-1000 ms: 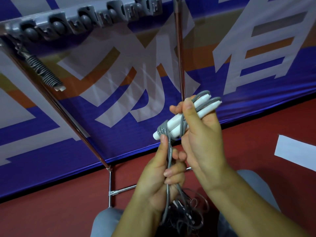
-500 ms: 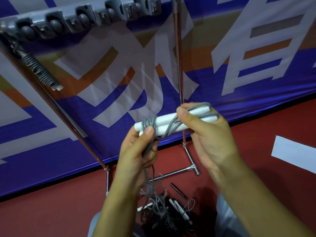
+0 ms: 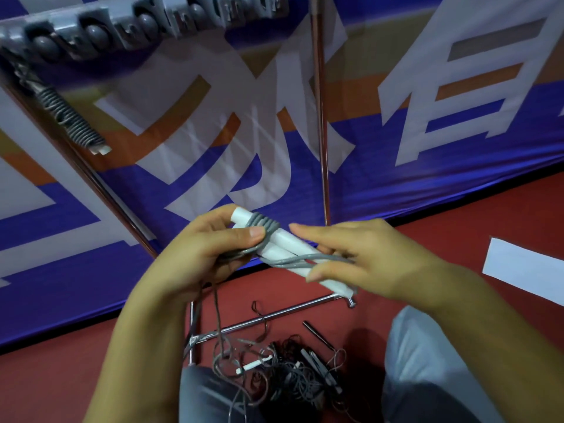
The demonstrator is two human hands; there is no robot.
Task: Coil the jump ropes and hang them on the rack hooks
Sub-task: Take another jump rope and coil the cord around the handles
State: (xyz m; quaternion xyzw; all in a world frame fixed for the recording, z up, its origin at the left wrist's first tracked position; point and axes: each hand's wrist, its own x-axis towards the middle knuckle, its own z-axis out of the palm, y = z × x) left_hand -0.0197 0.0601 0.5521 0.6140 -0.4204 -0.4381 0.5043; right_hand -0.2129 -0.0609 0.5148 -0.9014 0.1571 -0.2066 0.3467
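Two white jump-rope handles lie side by side at centre, with grey cord wound in several turns round their upper end. My left hand grips that end, thumb pressing the wraps. My right hand holds the handles' lower part and a loose strand of cord between its fingers. The rest of the cord hangs down from my left hand to the floor. A grey hook rail runs along the top left, and one coiled grey rope hangs from it.
A tangle of more ropes and handles lies on the red floor between my knees. The rack's metal poles and base bars stand before a blue, white and orange banner. A white sheet lies at right.
The handles have tipped from pointing up-right to slanting down-right and sit lower. More turns of cord are wound at the upper end. The view has tilted down, showing the floor pile.
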